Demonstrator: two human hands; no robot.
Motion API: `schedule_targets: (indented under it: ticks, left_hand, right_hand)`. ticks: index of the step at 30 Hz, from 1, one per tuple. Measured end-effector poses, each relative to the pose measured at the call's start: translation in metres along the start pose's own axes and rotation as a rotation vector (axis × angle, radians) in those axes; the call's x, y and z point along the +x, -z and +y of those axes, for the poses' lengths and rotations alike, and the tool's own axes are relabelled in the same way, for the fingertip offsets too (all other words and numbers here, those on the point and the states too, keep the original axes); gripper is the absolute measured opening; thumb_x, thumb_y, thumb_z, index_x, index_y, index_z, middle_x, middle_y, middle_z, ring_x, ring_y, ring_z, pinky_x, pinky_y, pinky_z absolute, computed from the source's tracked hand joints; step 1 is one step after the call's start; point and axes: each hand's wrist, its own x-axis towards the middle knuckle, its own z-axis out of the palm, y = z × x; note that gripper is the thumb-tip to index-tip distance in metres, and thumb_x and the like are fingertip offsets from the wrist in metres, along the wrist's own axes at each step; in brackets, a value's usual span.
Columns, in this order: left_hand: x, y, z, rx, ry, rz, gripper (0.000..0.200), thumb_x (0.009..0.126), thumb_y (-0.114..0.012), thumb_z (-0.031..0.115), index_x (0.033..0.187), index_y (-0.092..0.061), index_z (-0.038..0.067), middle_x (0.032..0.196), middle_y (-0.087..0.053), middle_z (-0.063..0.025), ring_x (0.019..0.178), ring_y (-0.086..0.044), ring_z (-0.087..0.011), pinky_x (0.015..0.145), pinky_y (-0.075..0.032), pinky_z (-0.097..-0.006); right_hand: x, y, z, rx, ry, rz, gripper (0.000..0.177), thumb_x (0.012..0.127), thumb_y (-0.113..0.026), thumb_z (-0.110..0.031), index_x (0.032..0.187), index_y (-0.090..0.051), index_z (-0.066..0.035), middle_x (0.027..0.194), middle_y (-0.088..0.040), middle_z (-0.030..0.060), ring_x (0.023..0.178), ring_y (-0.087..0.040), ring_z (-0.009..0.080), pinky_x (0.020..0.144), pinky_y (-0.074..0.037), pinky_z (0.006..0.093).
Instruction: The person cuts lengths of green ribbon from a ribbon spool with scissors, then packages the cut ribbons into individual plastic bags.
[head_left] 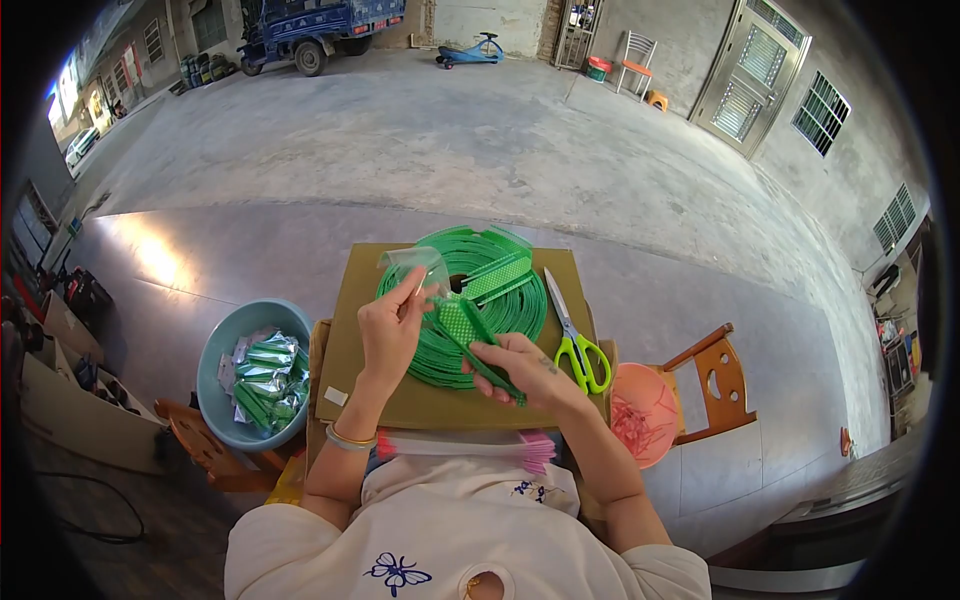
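Observation:
My left hand (388, 335) is raised over the cardboard sheet (350, 405), its fingers pinching a clear plastic bag (418, 264). In my right hand (518, 368) is a folded green dotted strip (460, 325), its upper end close to the mouth of the bag. Beneath both hands lies a large coil of green strip (520, 318), with a few cut green pieces (497, 277) on top. To the right of the coil, scissors (577, 345) with lime-green handles rest on the cardboard. Pink-edged clear bags (455, 444) are stacked at my lap.
A blue basin (212, 385) at left holds several packed green pieces and stands by a wooden chair (205, 452). At right, a pink basin (655, 385) with pink scraps sits on another wooden chair (722, 385). A blue three-wheeled truck (330, 22) is parked far ahead.

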Motion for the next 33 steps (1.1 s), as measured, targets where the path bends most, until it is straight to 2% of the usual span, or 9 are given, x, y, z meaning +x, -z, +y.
schedule_targets:
  ticks: [5, 8, 11, 14, 17, 20, 23, 26, 33]
  left_hand:
    - [-0.007, -0.005, 0.000, 0.193, -0.078, 0.000, 0.026, 0.087, -0.052, 0.002, 0.110, -0.057, -0.006, 0.080, -0.066, -0.0195, 0.072, -0.067, -0.0174, 0.058, -0.049, -0.0241]
    - [-0.011, -0.007, 0.005, 0.384, -0.195, 0.006, 0.031, 0.084, -0.051, -0.002, 0.115, -0.054, -0.006, 0.093, -0.063, -0.0233, 0.070, -0.066, -0.0232, 0.056, -0.049, -0.0272]
    - [-0.016, -0.016, 0.003, 0.397, -0.408, 0.036, 0.040, 0.081, -0.052, -0.006, 0.121, -0.049, -0.005, 0.107, -0.058, -0.0237, 0.074, -0.065, -0.0260, 0.057, -0.049, -0.0298]
    - [-0.022, -0.019, 0.013, 0.352, -0.237, -0.073, 0.051, 0.077, -0.051, -0.011, 0.126, -0.047, 0.002, 0.114, -0.055, -0.0236, 0.074, -0.063, -0.0244, 0.059, -0.050, -0.0301]
    - [-0.020, -0.011, 0.017, 0.260, -0.118, -0.262, 0.050, 0.076, -0.050, -0.012, 0.121, -0.055, 0.009, 0.113, -0.057, -0.0208, 0.070, -0.062, -0.0212, 0.061, -0.050, -0.0295]
    - [-0.009, -0.004, 0.002, 0.104, -0.308, -0.430, 0.045, 0.076, -0.051, -0.012, 0.111, -0.063, 0.014, 0.099, -0.064, -0.0154, 0.064, -0.060, -0.0157, 0.062, -0.049, -0.0282]
    - [-0.005, 0.010, 0.015, -0.055, -0.012, -0.661, 0.039, 0.076, -0.051, -0.011, 0.103, -0.067, 0.012, 0.082, -0.066, -0.0093, 0.064, -0.060, -0.0119, 0.062, -0.048, -0.0257]
    - [-0.005, 0.007, 0.013, 0.012, -0.056, -0.589, 0.041, 0.076, -0.050, -0.012, 0.105, -0.066, 0.013, 0.070, -0.064, -0.0060, 0.063, -0.060, -0.0104, 0.060, -0.046, -0.0223]
    - [-0.008, 0.007, 0.009, 0.080, 0.034, -0.500, 0.031, 0.077, -0.052, -0.009, 0.098, -0.068, 0.008, 0.063, -0.063, -0.0047, 0.058, -0.054, -0.0039, 0.053, -0.043, -0.0194]
  right_hand:
    - [0.013, -0.008, 0.014, -0.291, 0.039, 0.077, 0.032, 0.092, -0.043, -0.028, 0.081, -0.057, -0.001, 0.055, -0.052, 0.0014, 0.042, -0.044, 0.0081, 0.038, -0.034, 0.0231]
    - [0.019, -0.010, 0.018, -0.054, 0.014, 0.102, 0.030, 0.092, -0.042, -0.026, 0.083, -0.055, -0.001, 0.057, -0.052, 0.0023, 0.043, -0.044, 0.0092, 0.038, -0.034, 0.0237]
    - [0.025, -0.008, 0.015, 0.436, -0.042, 0.048, 0.025, 0.094, -0.041, -0.024, 0.088, -0.052, -0.002, 0.060, -0.050, 0.0034, 0.043, -0.040, 0.0099, 0.038, -0.033, 0.0235]
    - [0.021, -0.013, 0.009, 0.572, -0.023, 0.029, 0.023, 0.095, -0.039, -0.022, 0.088, -0.050, -0.003, 0.061, -0.050, 0.0038, 0.043, -0.039, 0.0103, 0.038, -0.033, 0.0234]
    - [0.023, -0.004, 0.015, 0.595, -0.053, -0.115, 0.021, 0.094, -0.040, -0.020, 0.088, -0.051, -0.003, 0.063, -0.051, 0.0041, 0.045, -0.043, 0.0103, 0.037, -0.033, 0.0232]
    - [0.024, 0.006, 0.016, 0.586, -0.173, -0.398, 0.021, 0.094, -0.040, -0.020, 0.089, -0.051, -0.003, 0.063, -0.052, 0.0042, 0.045, -0.043, 0.0098, 0.038, -0.033, 0.0229]
    - [0.020, 0.008, 0.017, 0.574, -0.070, -0.262, 0.023, 0.095, -0.039, -0.022, 0.088, -0.052, -0.004, 0.064, -0.052, 0.0036, 0.045, -0.043, 0.0091, 0.038, -0.034, 0.0224]
    - [0.023, -0.001, 0.016, 0.278, 0.025, 0.074, 0.024, 0.093, -0.046, -0.026, 0.087, -0.054, -0.005, 0.064, -0.053, 0.0032, 0.044, -0.043, 0.0086, 0.038, -0.034, 0.0223]
    - [0.028, 0.004, 0.018, 0.147, -0.024, 0.090, 0.027, 0.084, -0.063, -0.031, 0.089, -0.057, -0.004, 0.070, -0.058, 0.0051, 0.050, -0.049, 0.0097, 0.041, -0.036, 0.0231]
